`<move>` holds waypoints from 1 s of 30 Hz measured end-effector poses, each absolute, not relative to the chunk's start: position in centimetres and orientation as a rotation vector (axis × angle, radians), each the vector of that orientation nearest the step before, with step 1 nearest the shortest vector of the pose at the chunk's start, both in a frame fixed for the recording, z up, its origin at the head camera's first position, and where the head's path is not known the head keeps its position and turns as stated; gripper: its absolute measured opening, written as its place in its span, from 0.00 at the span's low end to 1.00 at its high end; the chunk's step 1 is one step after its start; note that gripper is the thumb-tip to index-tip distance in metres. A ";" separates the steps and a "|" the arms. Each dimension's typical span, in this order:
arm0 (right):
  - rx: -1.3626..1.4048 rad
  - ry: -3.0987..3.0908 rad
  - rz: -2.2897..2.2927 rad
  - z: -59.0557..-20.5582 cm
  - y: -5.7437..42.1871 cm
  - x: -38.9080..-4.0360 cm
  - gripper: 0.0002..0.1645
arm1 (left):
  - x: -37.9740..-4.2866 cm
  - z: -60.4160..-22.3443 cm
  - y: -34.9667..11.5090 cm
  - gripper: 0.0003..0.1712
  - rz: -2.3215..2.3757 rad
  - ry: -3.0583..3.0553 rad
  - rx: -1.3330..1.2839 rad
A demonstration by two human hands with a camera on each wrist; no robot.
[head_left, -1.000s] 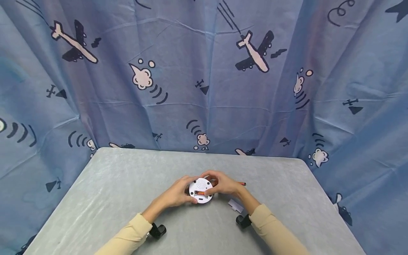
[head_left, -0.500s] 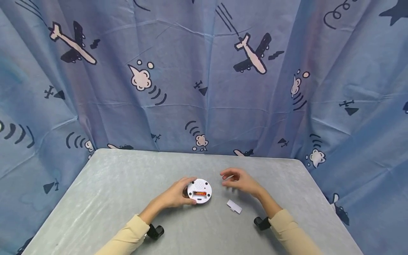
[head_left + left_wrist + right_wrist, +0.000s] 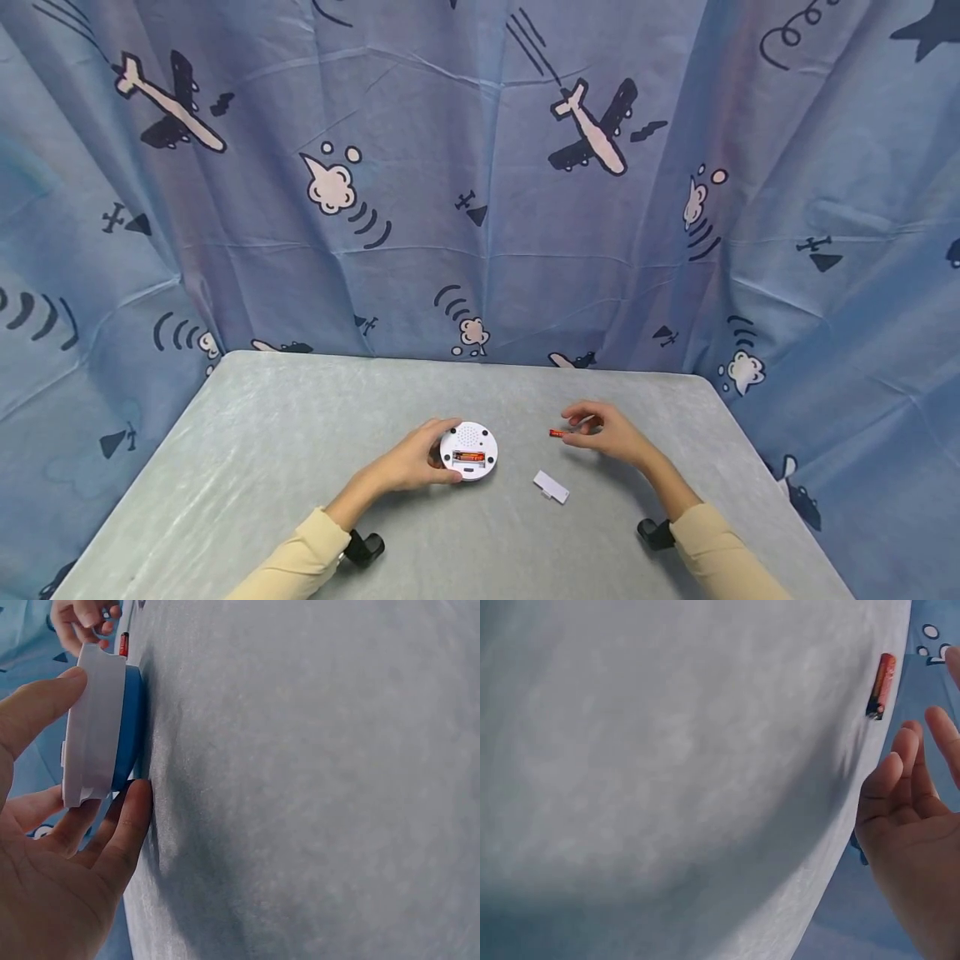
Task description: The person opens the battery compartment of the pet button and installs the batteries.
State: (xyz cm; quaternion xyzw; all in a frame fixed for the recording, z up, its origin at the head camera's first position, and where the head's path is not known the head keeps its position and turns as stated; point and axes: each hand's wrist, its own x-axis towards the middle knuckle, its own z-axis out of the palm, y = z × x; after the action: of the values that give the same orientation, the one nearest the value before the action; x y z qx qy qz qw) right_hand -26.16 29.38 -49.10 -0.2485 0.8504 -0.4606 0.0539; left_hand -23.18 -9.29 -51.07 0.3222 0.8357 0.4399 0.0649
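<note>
My left hand (image 3: 411,458) grips a round white device (image 3: 467,437) by its left edge, thumb and fingers on opposite sides. Its underside faces up, showing speaker holes, small dark feet and an uncovered compartment with an orange-and-black battery (image 3: 469,457) inside. The left wrist view shows the blue lower part (image 3: 129,727) of the device close over the table. My right hand (image 3: 609,432), fingers loosely bent, hovers by a second, loose battery (image 3: 556,433) on the table. In the right wrist view this loose battery (image 3: 882,686) lies just beyond the fingertips (image 3: 889,769).
A white battery cover (image 3: 552,487) lies on the grey table (image 3: 300,433), between the device and my right forearm. Behind the table hangs a blue curtain (image 3: 420,108) printed with planes. Each wrist wears a black camera (image 3: 364,548).
My right hand has left the device's battery compartment and moved right to the loose battery. The left hand keeps its hold on the device, nearly still.
</note>
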 end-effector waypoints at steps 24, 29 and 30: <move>-0.768 2.838 -1.124 -51.3 28.9 -27.6 0.13 | -23.0 -50.9 -9.1 0.48 1.313 2.544 0.977; -0.780 2.851 -1.136 -51.3 28.3 -27.7 0.08 | -23.0 -51.0 -9.1 0.48 1.353 2.511 0.947; -0.787 2.854 -1.132 -51.3 28.3 -27.7 0.07 | -23.0 -51.0 -9.1 0.48 1.355 2.509 0.940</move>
State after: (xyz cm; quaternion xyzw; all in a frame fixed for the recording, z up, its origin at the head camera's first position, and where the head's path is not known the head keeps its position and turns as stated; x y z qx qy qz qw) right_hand -27.71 28.27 -51.28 -0.2484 0.9004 -0.3570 -0.0140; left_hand -22.98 -9.06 -50.96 0.3123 0.8336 0.4502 0.0696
